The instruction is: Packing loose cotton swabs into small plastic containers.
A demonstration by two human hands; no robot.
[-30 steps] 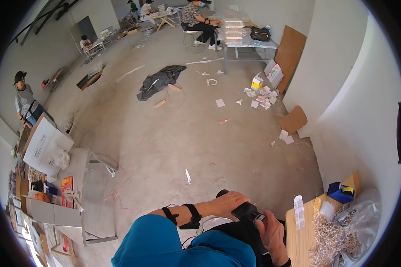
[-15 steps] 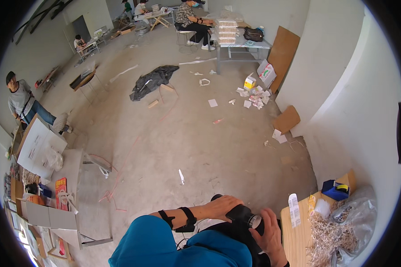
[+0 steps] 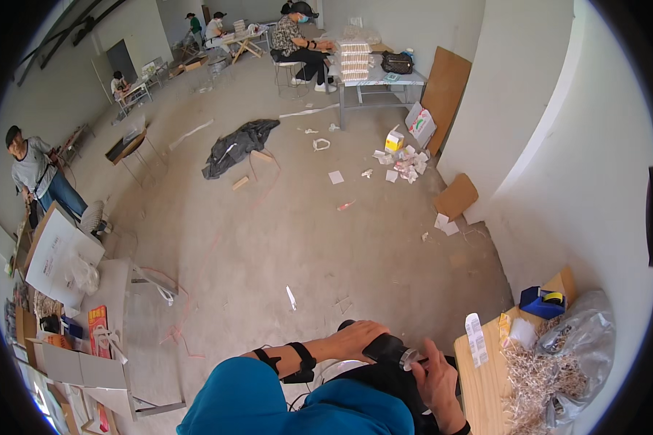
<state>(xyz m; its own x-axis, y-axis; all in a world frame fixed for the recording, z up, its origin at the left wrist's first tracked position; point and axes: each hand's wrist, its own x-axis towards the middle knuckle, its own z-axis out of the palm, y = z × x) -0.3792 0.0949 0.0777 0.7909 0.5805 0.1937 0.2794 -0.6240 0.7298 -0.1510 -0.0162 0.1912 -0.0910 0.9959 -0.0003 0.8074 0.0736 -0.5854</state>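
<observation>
Both hands on a black cylindrical tool, low centre of view.
Left hand (image 3: 355, 339) wraps the black tool (image 3: 389, 351); right hand (image 3: 437, 375) closes on its silver tip, possibly a nozzle. Black wrist strap (image 3: 297, 360) on left forearm. Just right: wooden table (image 3: 479, 384) with shredded straw (image 3: 540, 373), blue tape dispenser (image 3: 543, 302).

Single view only: a head-worn fisheye camera, looking steeply down and forward from the person's head. Close at the lower edge sit the left hand (image 3: 355, 339) and right hand (image 3: 437, 377). The grey concrete floor (image 3: 305, 232) recedes to distant work tables, edges bowing toward the rim.
</observation>
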